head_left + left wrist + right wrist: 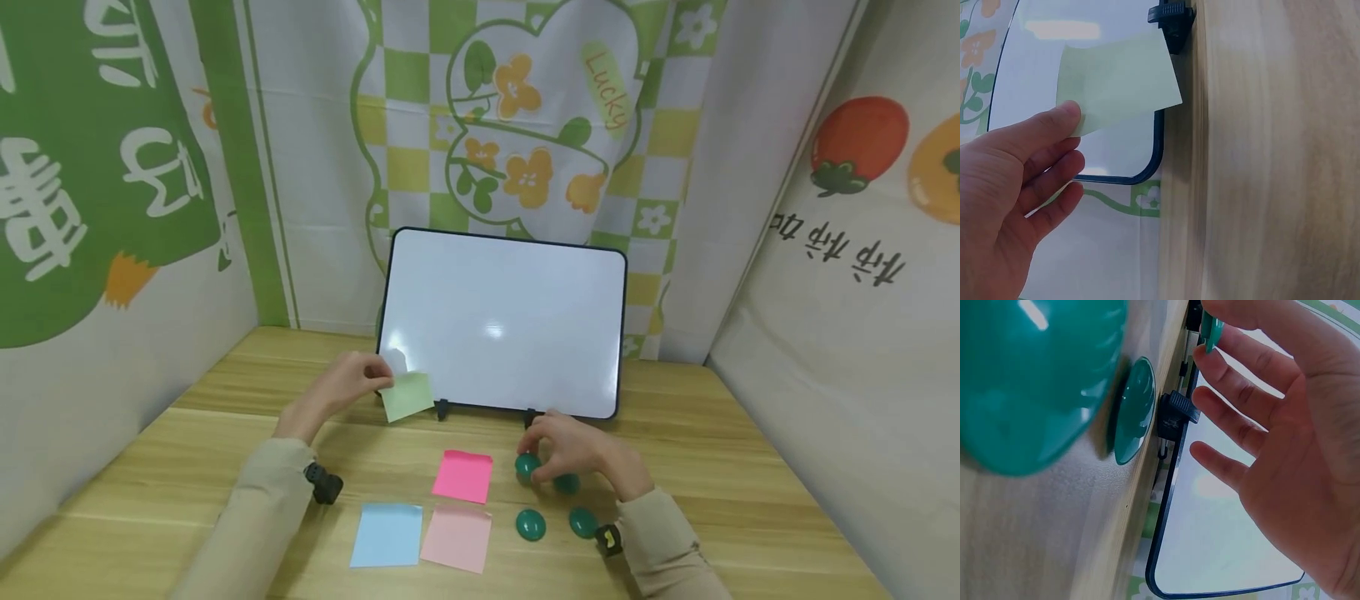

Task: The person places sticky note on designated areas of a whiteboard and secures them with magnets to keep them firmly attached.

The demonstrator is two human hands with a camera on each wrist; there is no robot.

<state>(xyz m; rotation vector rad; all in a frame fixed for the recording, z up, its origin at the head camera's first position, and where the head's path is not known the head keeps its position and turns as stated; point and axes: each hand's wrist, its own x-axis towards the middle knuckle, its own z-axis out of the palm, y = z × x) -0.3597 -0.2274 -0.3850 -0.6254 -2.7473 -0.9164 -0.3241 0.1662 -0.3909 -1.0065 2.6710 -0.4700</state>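
Observation:
My left hand (339,390) pinches a pale green sticky note (408,397) by its edge, in front of the whiteboard's (502,325) lower left corner. The left wrist view shows the thumb on the near edge of the note (1116,81) and the other fingers loosely bent. Over on the right, my right hand (577,447) holds a round green magnet (527,467) between thumb and fingertips. Only a sliver of that magnet (1211,331) appears in the right wrist view. Another green magnet (567,484) lies under this hand, partly covered.
Two more green magnets (531,525) lie nearer on the wooden table (420,583). To their left are a hot pink note (463,477), a light pink note (457,538) and a blue note (387,535). Black clips (442,408) support the whiteboard's bottom edge. Printed curtains (315,167) enclose the table.

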